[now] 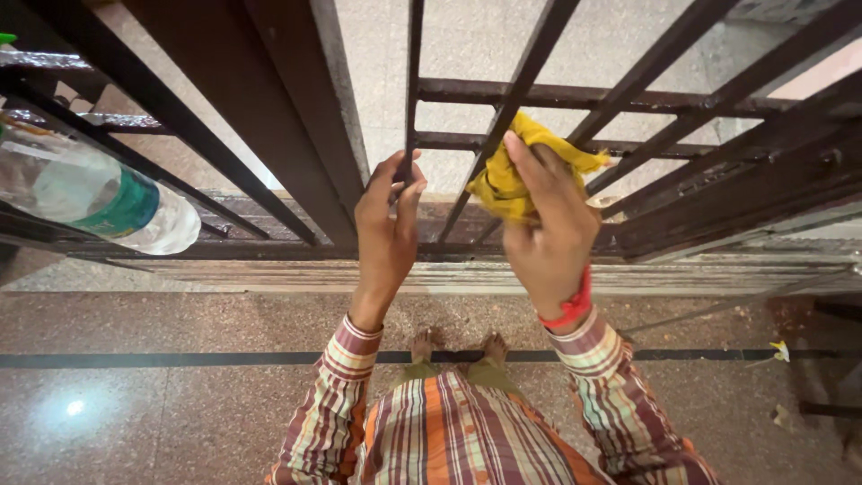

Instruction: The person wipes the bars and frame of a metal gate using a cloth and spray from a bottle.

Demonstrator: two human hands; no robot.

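floor: speckled stone (180,404), dark iron grille (296,135) ahead
left hand (384,235): raised, fingers wrapped round a vertical bar (413,90)
right hand (549,238): raised, clutching yellow cloth (512,184) against a bar

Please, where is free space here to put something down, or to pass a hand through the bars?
The left hand grips one bar of the metal grille; the right hand presses a yellow cloth on the next bar. Wide gaps open up right of the cloth. The stone floor left of the striped sleeve is bare. A plastic bottle crowds the left bars.
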